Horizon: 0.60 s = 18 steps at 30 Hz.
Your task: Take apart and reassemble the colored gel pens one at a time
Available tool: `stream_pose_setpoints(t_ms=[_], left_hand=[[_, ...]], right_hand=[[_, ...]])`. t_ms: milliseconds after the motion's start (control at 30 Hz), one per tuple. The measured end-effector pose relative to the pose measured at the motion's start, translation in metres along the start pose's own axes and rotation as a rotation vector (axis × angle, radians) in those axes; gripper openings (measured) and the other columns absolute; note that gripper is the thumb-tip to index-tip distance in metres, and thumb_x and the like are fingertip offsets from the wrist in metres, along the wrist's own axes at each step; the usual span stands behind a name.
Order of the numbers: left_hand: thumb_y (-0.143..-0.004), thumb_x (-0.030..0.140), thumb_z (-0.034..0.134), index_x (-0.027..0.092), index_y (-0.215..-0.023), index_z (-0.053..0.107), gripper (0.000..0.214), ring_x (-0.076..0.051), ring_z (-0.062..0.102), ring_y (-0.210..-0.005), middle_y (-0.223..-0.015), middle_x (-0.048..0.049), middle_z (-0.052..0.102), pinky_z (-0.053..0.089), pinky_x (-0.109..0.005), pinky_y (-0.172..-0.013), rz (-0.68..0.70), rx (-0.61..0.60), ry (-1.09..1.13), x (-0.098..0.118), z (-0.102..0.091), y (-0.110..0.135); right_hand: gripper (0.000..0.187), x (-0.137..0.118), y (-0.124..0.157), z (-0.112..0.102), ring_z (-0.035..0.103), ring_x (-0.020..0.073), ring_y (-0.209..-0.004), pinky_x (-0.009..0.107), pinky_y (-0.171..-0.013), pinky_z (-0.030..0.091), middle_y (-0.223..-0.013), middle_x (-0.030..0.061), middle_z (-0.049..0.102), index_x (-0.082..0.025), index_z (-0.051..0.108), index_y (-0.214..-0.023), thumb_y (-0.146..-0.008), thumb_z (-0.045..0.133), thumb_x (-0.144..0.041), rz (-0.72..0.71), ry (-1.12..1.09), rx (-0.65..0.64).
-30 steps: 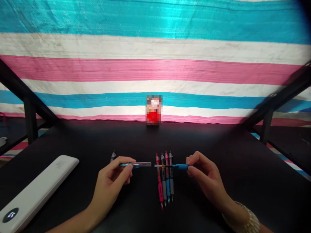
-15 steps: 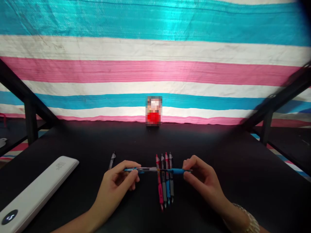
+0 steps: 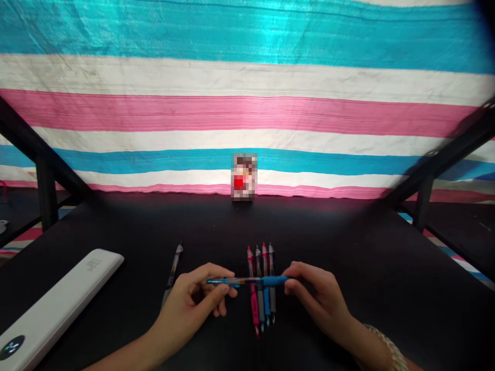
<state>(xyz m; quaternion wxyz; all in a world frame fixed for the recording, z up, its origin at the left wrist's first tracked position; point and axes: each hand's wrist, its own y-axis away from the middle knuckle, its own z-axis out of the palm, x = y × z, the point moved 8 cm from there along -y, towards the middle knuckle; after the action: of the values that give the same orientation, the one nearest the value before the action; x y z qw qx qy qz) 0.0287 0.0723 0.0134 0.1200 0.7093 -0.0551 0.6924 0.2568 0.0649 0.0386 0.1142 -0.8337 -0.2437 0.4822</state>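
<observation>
The left hand (image 3: 204,293) pinches the clear barrel end of a blue retractable pen (image 3: 247,281) and the right hand (image 3: 309,288) grips its blue end, holding it level above the black tabletop (image 3: 340,226). Four retractable pens (image 3: 261,293) lie side by side beneath it; a gray-grip pen (image 3: 175,268) rests beside the left hand.

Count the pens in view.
6: the blue pen held crosswise, four side-by-side pens beneath it, and the grey-bottomed pen to their left, partly hidden.
</observation>
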Motion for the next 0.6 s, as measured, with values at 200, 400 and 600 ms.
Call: stream_pose_setpoints(t_ms=[200,400,600], left_hand=[[-0.084,0.042,0.074,0.015,-0.094,0.074,0.029,-0.012,0.063,-0.051,-0.072,-0.0057,0.076,0.053,-0.021,-0.051,-0.023,0.027,0.035,0.0004,-0.0030,-0.0017],[-0.079,0.045,0.078,0.015,-0.092,0.074,0.033,-0.012,0.062,-0.050,-0.068,-0.0050,0.074,0.051,-0.021,-0.048,-0.047,0.030,0.057,0.0016,-0.0033,-0.0032],[-0.080,0.047,0.077,0.015,-0.093,0.074,0.035,-0.012,0.062,-0.051,-0.068,-0.0042,0.073,0.050,-0.021,-0.048,-0.042,0.024,0.065,0.0019,-0.0030,-0.0041]], right_hand=[[0.021,0.0036,0.0004,0.0105,0.063,0.0137,-0.063,0.023,-0.063,0.053,-0.084,-0.0005,0.071,-0.025,0.058,-0.119,-0.099,0.060,-0.030,0.004,-0.009,-0.041],[0.011,-0.0003,0.0002,0.0077,0.060,0.0144,-0.060,0.025,-0.057,0.048,-0.075,-0.0006,0.065,-0.024,0.061,-0.094,-0.101,0.052,-0.022,-0.026,0.045,-0.031],[0.017,0.0029,0.0009,0.0085,0.063,0.0151,-0.065,0.025,-0.061,0.052,-0.086,0.0014,0.070,-0.024,0.057,-0.114,-0.098,0.059,-0.022,-0.016,0.036,-0.026]])
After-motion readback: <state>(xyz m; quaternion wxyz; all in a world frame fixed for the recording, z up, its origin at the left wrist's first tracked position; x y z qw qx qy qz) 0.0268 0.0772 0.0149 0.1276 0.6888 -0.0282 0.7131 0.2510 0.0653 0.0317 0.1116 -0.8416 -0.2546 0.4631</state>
